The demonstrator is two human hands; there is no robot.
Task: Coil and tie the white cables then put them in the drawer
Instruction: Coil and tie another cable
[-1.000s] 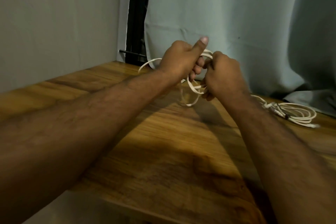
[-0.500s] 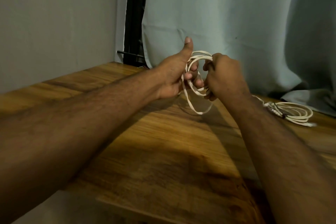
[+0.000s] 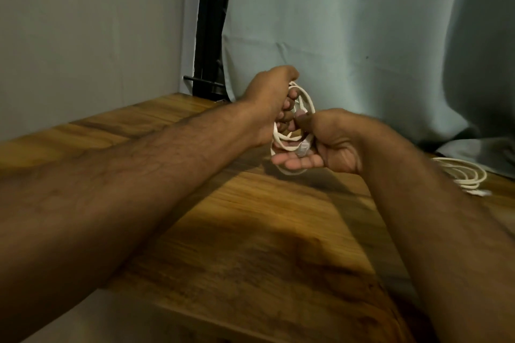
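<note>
Both hands together above worktop [image 3: 250,245], far centre. Left hand [image 3: 269,103] curled round coil of white cable [image 3: 305,97] — keeps loops from springing apart. Right hand [image 3: 331,145] pinches strand near plug end (likely for tying). Second cable [image 3: 462,174] lies far right on worktop; drawer unseen.

White cables [image 3: 302,97], brown streaked wooden table [image 3: 250,231], pale grey-green curtain [image 3: 348,22].

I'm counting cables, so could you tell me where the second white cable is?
In the head view, the second white cable lies coiled on the wooden table at the far right, beside the right forearm and below the curtain.
</note>
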